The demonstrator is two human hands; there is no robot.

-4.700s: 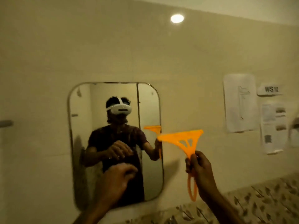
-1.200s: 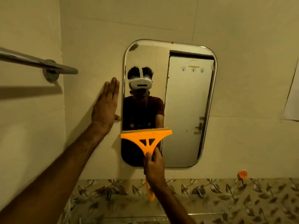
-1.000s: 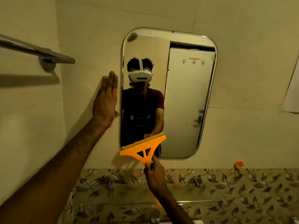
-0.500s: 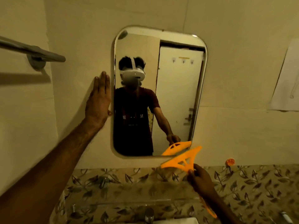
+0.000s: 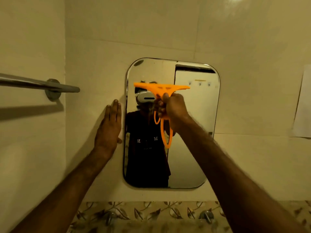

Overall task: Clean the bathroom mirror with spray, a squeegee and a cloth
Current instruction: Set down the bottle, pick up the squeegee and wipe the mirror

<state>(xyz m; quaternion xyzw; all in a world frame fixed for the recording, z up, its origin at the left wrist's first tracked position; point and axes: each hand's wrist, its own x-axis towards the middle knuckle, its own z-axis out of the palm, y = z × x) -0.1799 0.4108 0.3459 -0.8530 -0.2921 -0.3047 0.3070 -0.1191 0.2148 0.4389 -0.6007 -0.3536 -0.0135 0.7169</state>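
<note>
A rounded rectangular mirror (image 5: 193,148) hangs on the cream tiled wall in front of me. My right hand (image 5: 173,110) grips the handle of an orange squeegee (image 5: 161,89), whose blade lies level across the upper part of the glass. My left hand (image 5: 109,128) presses flat on the wall just left of the mirror's edge, fingers straight and pointing up. The mirror reflects a person with a headset and a white door. No spray bottle or cloth is in view.
A metal towel bar (image 5: 38,84) juts from the wall at the left. A sheet of paper (image 5: 303,101) is stuck to the wall at the far right. A leaf-patterned tile band (image 5: 151,214) with metal fittings runs below the mirror.
My right hand has lifted the squeegee from below the mirror's lower right corner up to its upper part. My left hand stays flat on the wall beside the mirror.
</note>
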